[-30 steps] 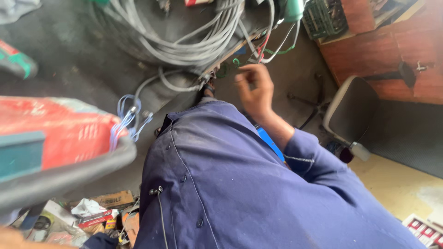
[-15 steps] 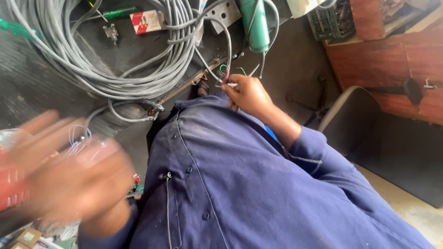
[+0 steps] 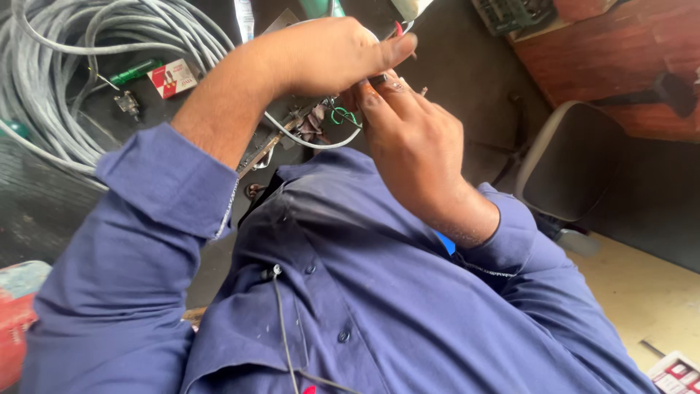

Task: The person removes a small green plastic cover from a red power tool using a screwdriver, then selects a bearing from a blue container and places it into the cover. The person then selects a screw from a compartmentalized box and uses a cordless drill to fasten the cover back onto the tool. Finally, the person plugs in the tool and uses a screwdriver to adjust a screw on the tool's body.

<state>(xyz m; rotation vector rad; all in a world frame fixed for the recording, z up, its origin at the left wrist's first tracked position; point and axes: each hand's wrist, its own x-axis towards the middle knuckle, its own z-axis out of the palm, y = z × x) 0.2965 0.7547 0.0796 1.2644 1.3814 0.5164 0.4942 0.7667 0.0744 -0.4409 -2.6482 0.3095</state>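
I look down at a dark tabletop (image 3: 467, 66) with lots of stuff on it. A big pile of grey cable (image 3: 80, 58) lies at its far left side. Next to the cable I see a small red and white box (image 3: 173, 77) and a green screwdriver (image 3: 135, 71). A brown wooden cabinet (image 3: 620, 66) stands on the right, and an empty chair (image 3: 576, 168) sits in front of it.

Both my hands are up, close together, above the middle of the tabletop. My left hand (image 3: 321, 55) is bent over, and its thumb and fingers pinch a thin wire (image 3: 399, 31) with a red end. The wire pokes out just above the thumb tip. My right hand (image 3: 415, 142) is right under the left one and touches it. Its fingertips (image 3: 375, 91) press on a small dark piece that I cannot make out. That grip is closed tight too. A grey cable loops below the hands. My blue sleeves (image 3: 168, 182) fill the bottom.
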